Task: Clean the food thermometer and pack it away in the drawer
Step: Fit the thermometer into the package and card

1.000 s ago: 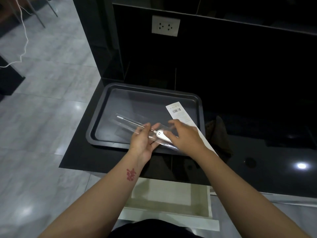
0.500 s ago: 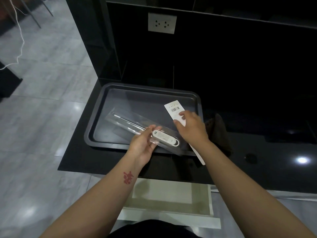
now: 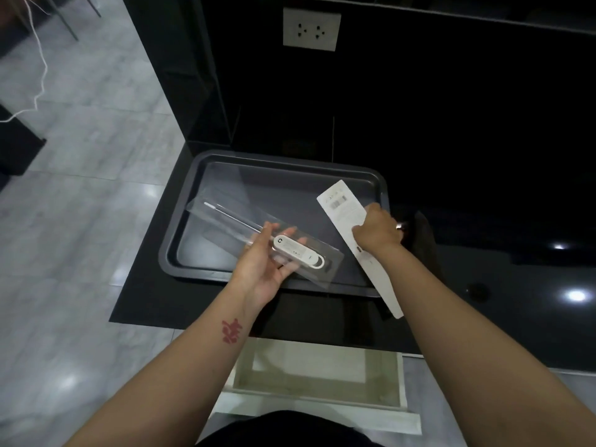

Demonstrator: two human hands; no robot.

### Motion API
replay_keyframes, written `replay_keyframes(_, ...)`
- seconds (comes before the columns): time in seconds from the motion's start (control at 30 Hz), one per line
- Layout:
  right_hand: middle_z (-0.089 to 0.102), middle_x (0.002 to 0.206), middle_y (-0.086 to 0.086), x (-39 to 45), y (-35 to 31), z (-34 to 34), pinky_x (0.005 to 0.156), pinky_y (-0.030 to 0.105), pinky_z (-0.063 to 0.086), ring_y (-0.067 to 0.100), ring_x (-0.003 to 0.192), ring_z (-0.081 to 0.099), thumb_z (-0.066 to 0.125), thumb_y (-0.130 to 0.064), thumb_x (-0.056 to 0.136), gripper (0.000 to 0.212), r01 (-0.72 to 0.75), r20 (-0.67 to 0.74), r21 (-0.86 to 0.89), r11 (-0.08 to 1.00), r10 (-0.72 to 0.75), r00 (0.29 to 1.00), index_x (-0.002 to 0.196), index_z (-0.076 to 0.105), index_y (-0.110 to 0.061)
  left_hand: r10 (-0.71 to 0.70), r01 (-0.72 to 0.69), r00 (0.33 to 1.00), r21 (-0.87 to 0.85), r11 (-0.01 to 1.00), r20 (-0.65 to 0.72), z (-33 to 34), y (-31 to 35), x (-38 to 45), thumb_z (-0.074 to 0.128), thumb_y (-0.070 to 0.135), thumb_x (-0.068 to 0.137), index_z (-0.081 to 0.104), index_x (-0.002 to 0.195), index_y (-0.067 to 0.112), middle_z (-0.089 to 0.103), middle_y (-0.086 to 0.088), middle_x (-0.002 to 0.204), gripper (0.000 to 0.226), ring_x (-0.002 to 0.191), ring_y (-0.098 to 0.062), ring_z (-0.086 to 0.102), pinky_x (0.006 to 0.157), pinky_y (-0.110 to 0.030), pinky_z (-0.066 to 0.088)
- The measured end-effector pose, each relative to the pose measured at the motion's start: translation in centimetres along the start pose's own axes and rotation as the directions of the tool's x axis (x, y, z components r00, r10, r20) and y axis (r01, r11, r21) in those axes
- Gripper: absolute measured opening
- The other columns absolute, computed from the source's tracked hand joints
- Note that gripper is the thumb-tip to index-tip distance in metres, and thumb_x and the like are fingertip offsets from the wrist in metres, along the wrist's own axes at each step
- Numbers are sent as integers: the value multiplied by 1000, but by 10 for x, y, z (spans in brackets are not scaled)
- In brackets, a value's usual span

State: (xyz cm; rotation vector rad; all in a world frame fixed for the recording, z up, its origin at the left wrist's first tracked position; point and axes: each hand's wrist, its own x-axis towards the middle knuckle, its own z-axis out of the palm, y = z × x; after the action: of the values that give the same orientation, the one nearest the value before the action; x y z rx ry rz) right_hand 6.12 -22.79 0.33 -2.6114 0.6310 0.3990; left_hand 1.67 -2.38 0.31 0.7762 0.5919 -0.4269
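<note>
Flat white card sleeve (image 3: 358,240) now lifted rightward

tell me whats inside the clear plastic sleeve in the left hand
The clear sleeve holds the white food thermometer, its thin probe pointing up-left. The left hand grips it from beneath, covering part of the sleeve.

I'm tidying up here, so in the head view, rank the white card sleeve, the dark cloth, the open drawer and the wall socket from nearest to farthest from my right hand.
1. White card sleeve: in the right hand's grip, over the tray's right edge.
2. Dark cloth: on the counter, just right of that hand.
3. Open drawer: below the counter edge, towards the body.
4. Wall socket: on the back panel, farthest.
</note>
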Motion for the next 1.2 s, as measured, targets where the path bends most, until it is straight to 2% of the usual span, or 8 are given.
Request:
replay_keyframes(0.07, 59, 115, 9, -1, 0, -10, 84, 37, 48, 27, 99, 57, 45, -8, 90, 30, -35, 87, 237, 971, 14, 996, 118, 52, -10, 6, -6, 1000, -25, 1000, 12, -2, 5, -1, 49, 29, 102, 54, 105, 17, 77, -6, 97, 13, 85, -26, 75, 60, -39, 60)
replay_keyframes(0.17, 56, 95, 10, -3, -5, -27, 65, 31, 43, 23, 76, 54, 37, -6, 90, 22, -56, 113, 280, 959, 25, 993, 100, 57, -9, 25, -24, 1000, -58, 998, 6, -3, 11, -2, 49, 24, 102, 50, 113, 17, 77, -8, 98, 13, 84, -26, 75, 59, -39, 60)
replay_keyframes(0.2, 56, 95, 12, -4, -6, -32, 66, 31, 41, 26, 77, 54, 36, -5, 92, 26, -69, 107, 260, 963, 42, 993, 103, 58, -6, 35, -34, 999, -65, 997, 4, -3, 13, -2, 49, 23, 102, 50, 113, 18, 76, -8, 98, 13, 84, -27, 75, 61, -40, 61)
replay_keyframes(0.27, 59, 112, 21, -9, -7, -41, 72, 30, 39, 39, 99, 57, 36, -8, 96, 33, -64, 120, 283, 957, 31, 992, 120, 57, 0, 51, -51, 999, -76, 996, -2, -3, 17, -2, 50, 23, 101, 51, 108, 19, 77, -9, 97, 8, 88, -29, 74, 66, -42, 62)
replay_keyframes(0.33, 58, 122, 21, -26, -7, -48, 70, 30, 38, 39, 112, 55, 41, -22, 100, 34, 26, 168, 335, 942, -87, 982, 122, 59, -2, 58, -59, 998, -78, 995, -13, -3, 19, -2, 49, 25, 102, 54, 102, 19, 75, -9, 101, 7, 92, -30, 72, 67, -42, 62)
replay_keyframes(0.4, 63, 103, 10, -44, -5, -50, 70, 33, 37, 30, 96, 60, 47, -48, 97, 38, 122, 260, 266, 956, -192, 946, 99, 63, -14, 68, -68, 998, -82, 994, -2, -3, 19, -1, 48, 28, 102, 53, 101, 19, 76, -9, 102, 10, 92, -31, 73, 63, -42, 61)
replay_keyframes(0.5, 54, 77, -2, -52, 5, -40, 64, 33, 34, 17, 72, 51, 56, -67, 84, 48, 205, 296, 158, 966, -245, 923, 71, 47, -22, 77, -76, 997, -92, 993, 4, -3, 17, 0, 46, 32, 102, 51, 105, 18, 76, -8, 102, 15, 96, -33, 72, 62, -42, 60)
replay_keyframes(1.2, 63, 83, -1, -76, 23, -49, 65, 32, 37, 18, 75, 57, 57, -68, 82, 50, 276, 149, -21, 961, -270, 951, 73, 43, -21, 62, -65, 998, -121, 991, -30, -2, 21, -15, 44, 32, 103, 50, 106, 15, 73, -12, 111, 18, 92, -33, 73, 61, -44, 61)
